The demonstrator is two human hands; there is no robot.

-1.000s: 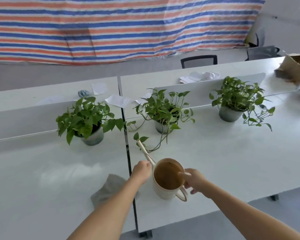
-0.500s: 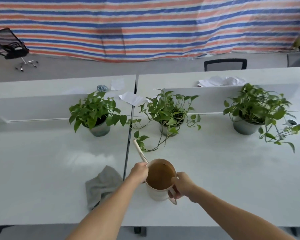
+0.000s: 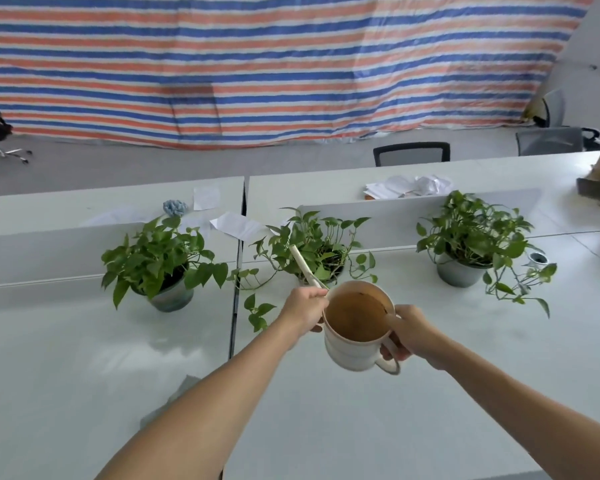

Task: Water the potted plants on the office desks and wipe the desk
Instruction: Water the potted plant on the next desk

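– Over the table [image 3: 430, 410], mid-row, the can [image 3: 357, 327] is up in the air in both hands. Where do we stand?

– Early, I'd say. Three plants are lined up and no water is running from the spout [image 3: 303, 266]. Whether any pot is already wet, I can't tell from here. The can looks well filled with brownish water.

– And the wiping?

– Not begun, by the look of it. The cloth [image 3: 167, 400] lies crumpled near the table's front edge, half hidden under the left forearm, with no hand on it.

– Talk me through the grip.

– The left hand [image 3: 303, 308] is curled round the base of the spout, and the right hand [image 3: 407, 332] is wrapped on the handle at the near side (a proper two-handed carry). The can sits between them, clear of the table.

– Target?

– The spout angles up and away, its tip over the leaves of the middle plant [image 3: 312, 244]. The left plant [image 3: 160, 258] and the right plant [image 3: 475, 233] are well apart on either side. My read is a tilt forward next, middle pot first.
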